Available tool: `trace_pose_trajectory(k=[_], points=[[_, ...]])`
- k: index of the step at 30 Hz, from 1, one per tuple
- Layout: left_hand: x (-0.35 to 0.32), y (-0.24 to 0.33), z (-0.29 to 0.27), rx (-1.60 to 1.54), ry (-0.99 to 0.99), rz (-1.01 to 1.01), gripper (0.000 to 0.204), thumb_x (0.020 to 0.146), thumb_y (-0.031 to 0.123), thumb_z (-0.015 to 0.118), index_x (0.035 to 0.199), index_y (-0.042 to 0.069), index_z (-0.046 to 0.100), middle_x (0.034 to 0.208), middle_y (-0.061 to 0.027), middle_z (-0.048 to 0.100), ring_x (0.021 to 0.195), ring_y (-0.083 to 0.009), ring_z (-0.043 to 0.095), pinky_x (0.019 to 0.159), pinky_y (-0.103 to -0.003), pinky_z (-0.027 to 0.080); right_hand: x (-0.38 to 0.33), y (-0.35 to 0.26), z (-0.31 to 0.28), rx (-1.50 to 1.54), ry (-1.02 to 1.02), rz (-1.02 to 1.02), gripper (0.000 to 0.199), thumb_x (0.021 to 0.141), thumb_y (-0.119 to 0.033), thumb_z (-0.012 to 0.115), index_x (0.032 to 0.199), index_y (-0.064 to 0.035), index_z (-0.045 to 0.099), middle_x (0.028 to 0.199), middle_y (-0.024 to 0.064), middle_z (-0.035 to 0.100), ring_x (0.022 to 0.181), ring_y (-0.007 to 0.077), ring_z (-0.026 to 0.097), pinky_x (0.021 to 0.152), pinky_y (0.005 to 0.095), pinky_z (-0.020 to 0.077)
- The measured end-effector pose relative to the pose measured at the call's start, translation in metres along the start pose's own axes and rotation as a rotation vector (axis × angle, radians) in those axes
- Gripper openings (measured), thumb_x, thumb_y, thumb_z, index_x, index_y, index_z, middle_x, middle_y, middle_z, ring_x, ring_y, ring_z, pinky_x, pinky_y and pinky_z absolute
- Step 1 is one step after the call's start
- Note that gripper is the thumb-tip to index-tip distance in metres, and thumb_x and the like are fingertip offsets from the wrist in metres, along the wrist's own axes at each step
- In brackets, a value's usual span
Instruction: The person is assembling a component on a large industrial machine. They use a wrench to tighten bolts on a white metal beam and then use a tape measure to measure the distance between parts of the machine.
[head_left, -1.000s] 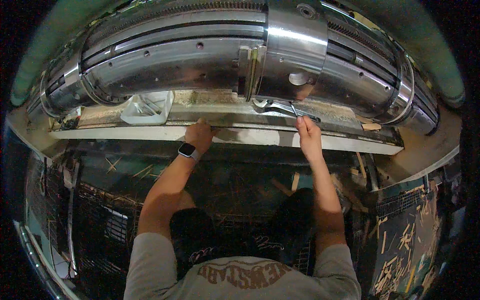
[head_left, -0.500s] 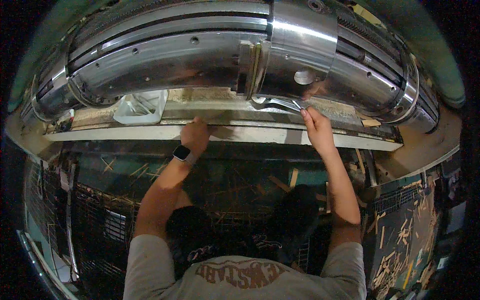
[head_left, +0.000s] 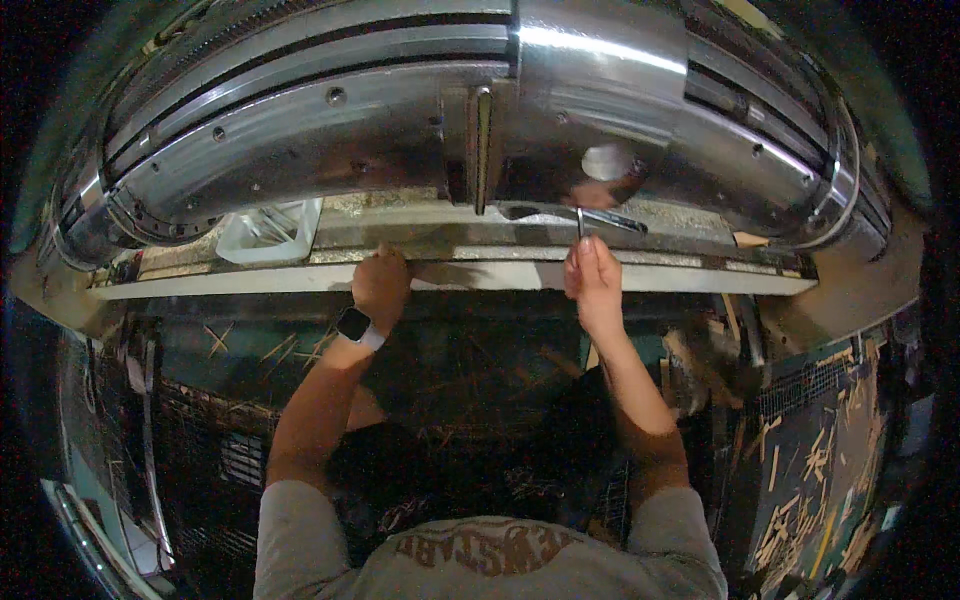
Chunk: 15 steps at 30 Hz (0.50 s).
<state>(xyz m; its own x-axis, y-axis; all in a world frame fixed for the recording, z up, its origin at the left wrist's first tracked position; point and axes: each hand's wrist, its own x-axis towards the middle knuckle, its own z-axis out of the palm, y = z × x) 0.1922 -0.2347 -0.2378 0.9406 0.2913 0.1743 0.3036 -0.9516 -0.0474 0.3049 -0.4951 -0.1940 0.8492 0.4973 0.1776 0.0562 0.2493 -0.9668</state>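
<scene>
My right hand (head_left: 594, 280) is closed round a slim metal rod (head_left: 580, 222), its upper end sticking up between thumb and fingers. Just behind it on the ledge lies a wrench (head_left: 615, 219). Over at the left, my left hand (head_left: 381, 284), with a watch (head_left: 354, 323) on its wrist, is curled into a fist at the ledge's front edge; whatever it may hold is hidden. Above both hands stretches a large shiny metal cylinder (head_left: 380, 140) with slots and bolt holes. A wider metal collar (head_left: 605, 90) sits round it, with an upright slotted bracket (head_left: 481, 150) beside it.
A white plastic tub (head_left: 262, 252) with metal pieces inside stands on the ledge (head_left: 480, 274) to the left. Wood strips (head_left: 815, 460) lie scattered below on the right. A small wood piece (head_left: 750, 239) rests at the ledge's right end.
My right hand has moved left and a little nearer, and the rod now points upright instead of slanting. My left hand stays closed at the ledge. The view has shifted slightly.
</scene>
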Motion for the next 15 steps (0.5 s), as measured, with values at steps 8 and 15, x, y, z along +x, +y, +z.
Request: trace_pose_trajectory(k=[8, 15], points=[[0.005, -0.009, 0.063, 0.051, 0.376, -0.233, 0.037, 0.075, 0.039, 0.061, 0.081, 0.004, 0.053, 0.058, -0.0102, 0.056, 0.048, -0.0265, 0.057, 0.041, -0.035, 0.045, 0.001, -0.001, -0.005, 0.331, -0.214, 0.121, 0.042, 0.094, -0.039, 0.035, 0.063, -0.01, 0.032, 0.054, -0.0013, 0.027, 0.044, 0.0091, 0.025, 0.039, 0.0224, 0.0197], [-0.001, 0.004, 0.026, 0.047, 0.16, -0.199, 0.034, 0.077, 0.036, 0.06, 0.082, 0.002, 0.056, 0.071, -0.0143, 0.057, 0.059, -0.0289, 0.059, 0.048, -0.038, 0.046, 0.003, -0.002, -0.011, -0.079, -0.131, -0.02, 0.039, 0.095, -0.034, 0.035, 0.068, -0.0064, 0.041, 0.058, -0.0002, 0.036, 0.05, 0.0084, 0.032, 0.044, 0.0225, 0.0274]])
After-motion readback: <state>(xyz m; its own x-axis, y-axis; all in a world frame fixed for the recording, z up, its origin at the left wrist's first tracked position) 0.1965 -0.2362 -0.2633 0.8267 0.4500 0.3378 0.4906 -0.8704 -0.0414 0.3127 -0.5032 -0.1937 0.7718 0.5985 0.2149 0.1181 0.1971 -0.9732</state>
